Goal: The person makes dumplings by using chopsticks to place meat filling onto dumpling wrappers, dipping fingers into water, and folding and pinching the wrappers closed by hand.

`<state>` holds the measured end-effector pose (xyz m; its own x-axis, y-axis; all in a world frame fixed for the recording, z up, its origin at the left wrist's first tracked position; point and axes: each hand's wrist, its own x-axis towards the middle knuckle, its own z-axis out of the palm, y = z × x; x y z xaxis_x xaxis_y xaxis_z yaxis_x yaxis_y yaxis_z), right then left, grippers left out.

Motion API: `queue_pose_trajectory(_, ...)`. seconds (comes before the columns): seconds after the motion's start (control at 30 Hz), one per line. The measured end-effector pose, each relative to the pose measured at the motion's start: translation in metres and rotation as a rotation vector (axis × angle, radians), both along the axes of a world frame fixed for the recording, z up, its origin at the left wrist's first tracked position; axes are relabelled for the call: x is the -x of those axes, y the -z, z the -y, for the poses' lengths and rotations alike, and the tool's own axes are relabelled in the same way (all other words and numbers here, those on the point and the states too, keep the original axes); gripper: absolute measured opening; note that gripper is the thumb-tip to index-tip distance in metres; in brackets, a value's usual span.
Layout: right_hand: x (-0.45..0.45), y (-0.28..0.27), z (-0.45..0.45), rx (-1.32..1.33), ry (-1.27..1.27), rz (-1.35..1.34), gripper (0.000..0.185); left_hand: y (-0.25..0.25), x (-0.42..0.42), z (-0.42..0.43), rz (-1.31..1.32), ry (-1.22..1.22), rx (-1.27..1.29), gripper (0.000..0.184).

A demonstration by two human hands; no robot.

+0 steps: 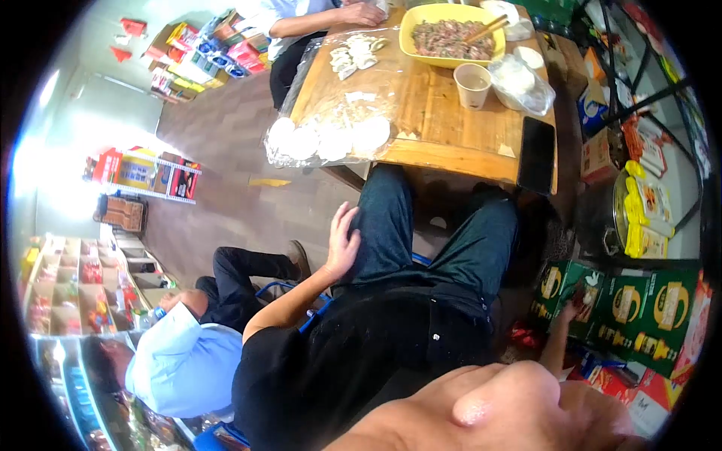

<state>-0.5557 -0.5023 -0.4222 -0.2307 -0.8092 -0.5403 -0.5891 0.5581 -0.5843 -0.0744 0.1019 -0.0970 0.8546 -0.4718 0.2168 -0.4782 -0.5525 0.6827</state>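
Observation:
My left hand (344,244) rests on my left thigh beside the knee, its fingers extended and slightly apart, holding nothing. At the lower right, my right hand (573,308) is stretched out beside green printed boxes (624,307); its fingers are too small and unclear to tell whether they hold anything. On the wooden table (429,139) are a yellow bowl of filling (451,37) with chopsticks (485,28), a paper cup (472,86) and a plastic-wrapped bowl (519,81). White dough rounds (331,140) and folded dumplings (355,55) lie on plastic film.
Across the table, another person's hand (362,14) is near its far edge. A black phone (536,154) lies at the right corner. A person in a light blue shirt (184,364) sits at left. Shelves of goods (79,289) stand beyond; a large pot (599,214) is right.

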Motion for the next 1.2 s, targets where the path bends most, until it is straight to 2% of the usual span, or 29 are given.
queue_pose_trajectory(0.03, -0.049, -0.082, -0.088, 0.078, 0.068, 0.242, 0.04, 0.014, -0.001, -0.018, -0.098, -0.107, 0.056, 0.056)
queue_pose_trajectory(0.07, -0.032, -0.043, -0.101, -0.108, -0.016, 0.28, 0.038, 0.029, -0.001, -0.037, -0.196, -0.211, 0.112, 0.057)
queue_pose_trajectory(0.1, -0.026, -0.032, -0.13, -0.265, -0.119, 0.667, 0.033, 0.072, -0.007, -0.069, -0.166, -0.272, 0.065, 0.056)
queue_pose_trajectory(0.13, -0.041, -0.079, -0.171, -0.403, -0.135, 0.559, 0.023, 0.104, -0.013, -0.095, -0.135, -0.333, 0.017, 0.056)
queue_pose_trajectory(0.17, -0.056, -0.113, -0.212, -0.549, -0.27, 0.527, 0.023, 0.133, -0.014, -0.122, -0.253, -0.43, -0.062, 0.055)
queue_pose_trajectory(0.2, -0.066, -0.145, -0.243, -0.672, -0.437, 0.519, 0.023, 0.147, -0.016, -0.135, -0.37, -0.521, -0.133, 0.054)
queue_pose_trajectory(0.27, -0.097, -0.22, -0.297, -0.886, -0.814, 0.548, 0.023, 0.166, -0.018, -0.152, -0.444, -0.598, -0.356, 0.051)
queue_pose_trajectory(0.37, -0.148, -0.328, -0.342, -1.114, -1.35, 0.68, 0.023, 0.198, -0.029, -0.17, -0.598, -0.698, -0.4, 0.045)
queue_pose_trajectory(0.4, -0.164, -0.353, -0.348, -1.161, -1.467, 0.728, 0.023, 0.205, -0.037, -0.171, -0.599, -0.686, -0.4, 0.045)
queue_pose_trajectory(0.47, -0.186, -0.39, -0.36, -1.237, -1.619, 0.805, 0.023, 0.23, -0.046, -0.175, -0.894, -0.674, -0.201, 0.039)
queue_pose_trajectory(0.5, -0.201, -0.402, -0.362, -1.263, -1.673, 0.83, 0.023, 0.289, -0.055, -0.195, -0.876, -0.614, -0.165, 0.038)
queue_pose_trajectory(0.53, -0.213, -0.412, -0.364, -1.275, -1.718, 0.841, 0.023, 0.3, -0.065, -0.2, -0.677, -0.116, -0.588, 0.036)
queue_pose_trajectory(0.6, -0.236, -0.43, -0.365, -1.298, -1.761, 0.85, 0.023, 0.275, -0.059, -0.166, -1.129, -0.346, -0.238, 0.036)
queue_pose_trajectory(0.73, -0.28, -0.442, -0.365, -1.283, -1.742, 0.787, 0.023, 0.281, -0.054, -0.14, -1.259, -0.299, -0.127, 0.035)
queue_pose_trajectory(0.77, -0.288, -0.441, -0.365, -1.28, -1.712, 0.755, 0.023, 0.284, -0.053, -0.14, -0.981, 0.067, -0.151, 0.036)
queue_pose_trajectory(0.83, -0.304, -0.437, -0.367, -1.264, -1.655, 0.682, 0.023, 0.301, -0.047, -0.145, -0.692, 0.41, -0.15, 0.037)
queue_pose_trajectory(0.93, -0.322, -0.426, -0.367, -1.218, -1.529, 0.547, 0.023, 0.337, -0.031, -0.14, -1.073, -0.035, -0.018, 0.032)
queue_pose_trajectory(0.97, -0.323, -0.42, -0.367, -1.192, -1.482, 0.502, 0.023, 0.344, -0.03, -0.14, -1.151, -0.107, -0.004, 0.032)
queue_pose_trajectory(1.2, -0.304, -0.361, -0.352, -0.999, -1.157, 0.271, 0.024, 0.343, -0.039, -0.147, -1.279, -0.128, -0.06, 0.029)
